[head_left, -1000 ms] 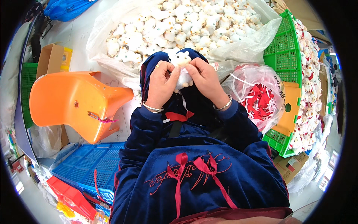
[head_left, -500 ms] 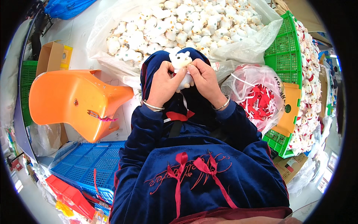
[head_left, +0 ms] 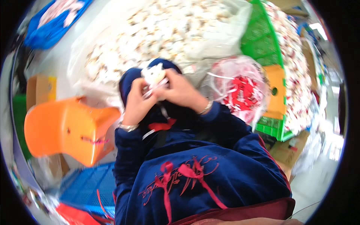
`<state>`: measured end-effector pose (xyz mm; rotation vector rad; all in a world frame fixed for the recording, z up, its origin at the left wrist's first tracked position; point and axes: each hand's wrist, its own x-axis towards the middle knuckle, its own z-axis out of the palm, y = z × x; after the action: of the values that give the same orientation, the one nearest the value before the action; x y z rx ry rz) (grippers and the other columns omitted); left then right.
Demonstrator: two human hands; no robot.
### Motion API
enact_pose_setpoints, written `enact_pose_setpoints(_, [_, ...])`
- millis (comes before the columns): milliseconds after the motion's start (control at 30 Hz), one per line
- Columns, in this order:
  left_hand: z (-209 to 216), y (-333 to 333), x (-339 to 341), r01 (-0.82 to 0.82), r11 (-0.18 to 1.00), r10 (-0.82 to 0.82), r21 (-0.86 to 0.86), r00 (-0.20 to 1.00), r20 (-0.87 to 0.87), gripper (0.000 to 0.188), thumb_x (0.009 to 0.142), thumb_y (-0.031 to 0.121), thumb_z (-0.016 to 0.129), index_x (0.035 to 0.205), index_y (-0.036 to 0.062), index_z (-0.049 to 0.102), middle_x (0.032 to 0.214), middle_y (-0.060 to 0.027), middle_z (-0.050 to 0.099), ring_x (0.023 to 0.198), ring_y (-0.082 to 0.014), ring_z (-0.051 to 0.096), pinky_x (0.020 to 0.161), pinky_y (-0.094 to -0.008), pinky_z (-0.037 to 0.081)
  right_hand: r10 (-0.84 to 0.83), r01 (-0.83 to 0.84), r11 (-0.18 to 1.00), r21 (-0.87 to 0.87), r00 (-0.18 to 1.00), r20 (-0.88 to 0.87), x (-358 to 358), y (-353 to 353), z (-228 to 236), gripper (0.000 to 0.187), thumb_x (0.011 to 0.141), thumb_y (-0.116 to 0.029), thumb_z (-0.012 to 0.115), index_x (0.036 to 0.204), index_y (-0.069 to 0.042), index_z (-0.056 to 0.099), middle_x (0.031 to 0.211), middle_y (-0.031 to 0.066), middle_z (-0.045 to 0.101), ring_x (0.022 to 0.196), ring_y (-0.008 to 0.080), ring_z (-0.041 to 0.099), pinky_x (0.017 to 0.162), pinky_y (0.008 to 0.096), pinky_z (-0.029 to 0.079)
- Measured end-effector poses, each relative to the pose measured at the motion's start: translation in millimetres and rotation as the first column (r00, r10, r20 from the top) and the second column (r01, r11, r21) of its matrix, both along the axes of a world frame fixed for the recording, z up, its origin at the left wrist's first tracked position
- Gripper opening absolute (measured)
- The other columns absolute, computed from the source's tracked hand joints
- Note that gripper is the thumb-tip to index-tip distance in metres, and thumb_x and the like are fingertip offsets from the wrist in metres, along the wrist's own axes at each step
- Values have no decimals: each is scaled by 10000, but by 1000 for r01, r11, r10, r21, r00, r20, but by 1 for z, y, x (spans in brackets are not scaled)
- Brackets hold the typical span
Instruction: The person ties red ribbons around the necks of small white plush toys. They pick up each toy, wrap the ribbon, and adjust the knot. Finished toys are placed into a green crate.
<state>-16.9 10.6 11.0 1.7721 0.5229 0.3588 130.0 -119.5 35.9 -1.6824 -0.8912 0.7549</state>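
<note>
Hands (head_left: 182, 92) at upper centre are holding a white plush toy (head_left: 154, 74); I'm seeing red script (head_left: 173, 180) across the navy top (head_left: 240, 183).

Toy workshop by the look of it. White toys (head_left: 165, 32) heaped in clear sack (head_left: 221, 48); more toys (head_left: 297, 75) massed by green crate (head_left: 264, 37); bag (head_left: 219, 71) of red pieces (head_left: 244, 92); blue crate (head_left: 88, 187); cardboard box (head_left: 36, 90); one toy (head_left: 153, 75) held over knees (head_left: 128, 80).

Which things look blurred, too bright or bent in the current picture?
Head view: blur smears the left hand, right hand and the white plush toy between them; head view: strong light pales the toy pile; head view: fisheye distortion bends the green crate.
</note>
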Motion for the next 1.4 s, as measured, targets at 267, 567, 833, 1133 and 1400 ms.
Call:
enact_pose_setpoints(267, [17, -5, 7, 107, 967, -70, -230, 984, 166, 413, 941, -23, 584, 1345, 25, 512, 1427, -123, 526, 1016, -135, 582, 951, -290, 483, -292, 301, 954, 16, 937, -190, 77, -55, 11, 323, 909, -323, 740, 1022, -21, 747, 952, 76, 739, 862, 139, 674, 786, 320, 542])
enact_pose_setpoints(567, [2, -3, 4, 77, 968, -69, -239, 997, 41, 235, 1021, 114, 591, 1236, 39, 650, 1142, -16, 677, 898, -83, 626, 727, -203, 463, -347, 585, 707, 398, 777, -525, 211, -230, 71, 406, 1025, -394, 575, 1205, -37, 649, 1127, 86, 725, 856, 174, 699, 703, 297, 560])
enact_pose_setpoints(833, [22, -6, -12, 298, 955, -292, 7, 940, -175, 136, 985, 90, 621, 1033, -25, 677, 870, -95, 692, 789, -180, 657, 740, -278, 513, -38, -22, 980, -197, 955, -293, 80, -101, -21, 244, 978, -209, 648, 1128, -18, 676, 935, 47, 740, 747, 108, 700, 668, 243, 527])
enact_pose_setpoints(1133, [34, -20, -50, 358, 895, -263, 267, 905, -335, 440, 848, 284, 738, 1161, -13, 658, 1126, -201, 692, 963, -395, 690, 812, -431, 563, -35, -12, 981, -194, 971, -238, 71, -66, -13, 209, 975, -152, 647, 1111, 5, 672, 929, 70, 721, 751, 104, 665, 704, 253, 532])
enact_pose_setpoints(1400, [16, -46, -61, 464, 820, -310, 335, 853, -420, 155, 919, 220, 628, 913, 86, 704, 826, -127, 710, 781, -324, 706, 653, -425, 546, 413, -415, 906, -78, 910, -45, 9, -23, 28, 249, 929, -127, 706, 1119, 22, 644, 1014, 69, 699, 886, 148, 663, 804, 293, 527])
